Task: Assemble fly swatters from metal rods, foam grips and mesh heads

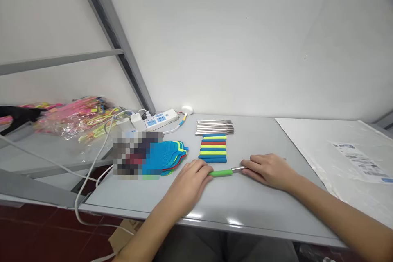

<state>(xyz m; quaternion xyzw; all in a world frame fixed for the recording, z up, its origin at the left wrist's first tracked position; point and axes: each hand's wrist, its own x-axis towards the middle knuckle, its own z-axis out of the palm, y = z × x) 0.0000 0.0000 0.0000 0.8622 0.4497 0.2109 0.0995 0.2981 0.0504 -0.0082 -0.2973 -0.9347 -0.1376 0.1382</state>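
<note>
My left hand [193,175] is closed round the left end of a green handle sleeve [221,173]. One end of a thin metal rod [237,168] sits in the sleeve's right end. My right hand [266,168] grips the rod, whose tip pokes out beyond the fingers. Just behind, blue, yellow and red sleeves [213,147] lie side by side in a column. Above them rests a row of shiny metal rods [214,127]. Left of my left hand, perforated fly swatter heads [172,156] in blue, yellow, red and green are stacked, partly covered by a blurred patch.
A white power strip [162,119] with plugs and cables stands at the back left. Pink and yellow items in clear plastic bags [82,114] fill the left shelf. A white plastic mailer [337,159] covers the right side of the grey table [258,208]. A white wall rises behind.
</note>
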